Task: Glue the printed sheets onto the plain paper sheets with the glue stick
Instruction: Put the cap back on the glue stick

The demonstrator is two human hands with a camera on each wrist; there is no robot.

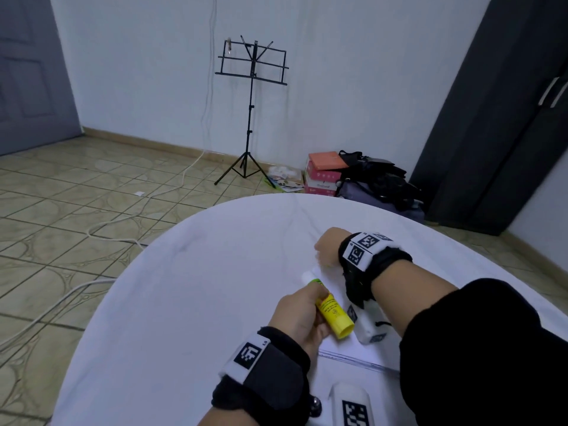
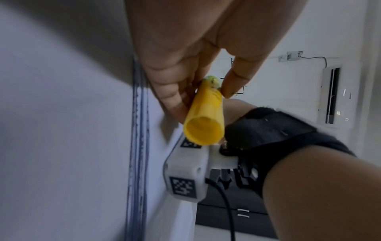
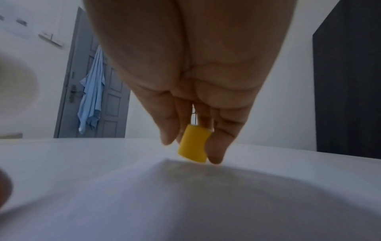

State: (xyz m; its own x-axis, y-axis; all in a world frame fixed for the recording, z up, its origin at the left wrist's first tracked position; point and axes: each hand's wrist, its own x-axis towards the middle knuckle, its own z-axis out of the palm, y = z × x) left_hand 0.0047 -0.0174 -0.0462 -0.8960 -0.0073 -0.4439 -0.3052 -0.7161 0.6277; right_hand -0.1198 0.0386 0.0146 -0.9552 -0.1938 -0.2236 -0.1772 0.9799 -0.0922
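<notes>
My left hand (image 1: 302, 305) grips a yellow glue stick (image 1: 333, 312) near its top, with the white glue tip bare and pointing up and away. In the left wrist view the glue stick (image 2: 204, 120) shows its hollow base, pinched between thumb and fingers. Farther off, my right hand (image 1: 325, 250) hangs low over the table. Its fingers pinch the yellow cap (image 3: 193, 143) just above a white sheet's corner (image 3: 164, 160). A sheet with blue printed lines along its edge (image 1: 353, 358) lies under my forearms; those lines (image 2: 138, 146) also show in the left wrist view.
A white cloth covers the round table (image 1: 184, 302). Behind it on the tiled floor stand a black music stand (image 1: 252, 87), pink boxes and dark bags (image 1: 362, 179), and a dark wardrobe (image 1: 507, 118). White cables trail across the floor at left.
</notes>
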